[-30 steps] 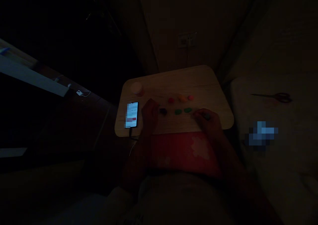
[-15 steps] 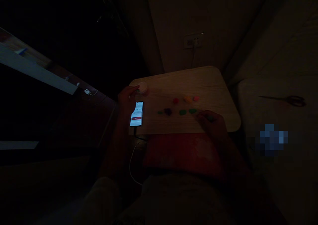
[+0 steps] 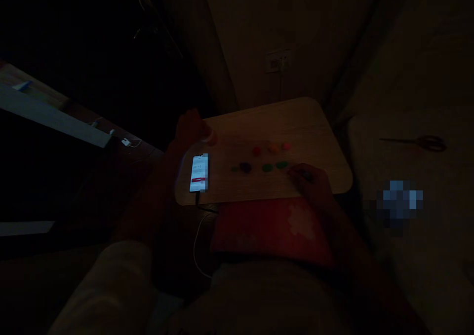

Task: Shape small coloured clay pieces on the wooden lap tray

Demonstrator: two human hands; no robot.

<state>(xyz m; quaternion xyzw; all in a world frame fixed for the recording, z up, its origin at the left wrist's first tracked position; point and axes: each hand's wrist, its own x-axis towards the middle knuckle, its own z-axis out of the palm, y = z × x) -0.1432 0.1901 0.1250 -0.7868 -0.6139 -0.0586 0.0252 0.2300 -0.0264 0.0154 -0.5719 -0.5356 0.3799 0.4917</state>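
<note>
The scene is very dark. At the far left of a wooden table, my left hand (image 3: 192,126) bends over a pale round tub (image 3: 211,136), its fingers closed at the tub's edge and partly hidden. My right hand (image 3: 311,179) rests at the table's near right, fingertips pinched together, with a small dark green piece of clay (image 3: 306,175) faintly showing in them. Just left of those fingertips lie two green clay pieces (image 3: 282,165), then a dark purple lump (image 3: 245,167) and a smaller green bit (image 3: 234,169). Behind them sit red (image 3: 256,151), orange (image 3: 273,148) and pink (image 3: 286,146) lumps.
A lit phone (image 3: 199,173) lies on the table (image 3: 314,128) at the left, its cable running off the near edge. Scissors (image 3: 429,142) lie on a surface to the right. A wall socket (image 3: 277,62) is behind, and a red patterned surface (image 3: 259,231) is below the table edge.
My left hand has moved up and back over the tub, uncovering the table's left corner by the phone. My right hand stays near the green pieces. The whole view has shifted slightly.
</note>
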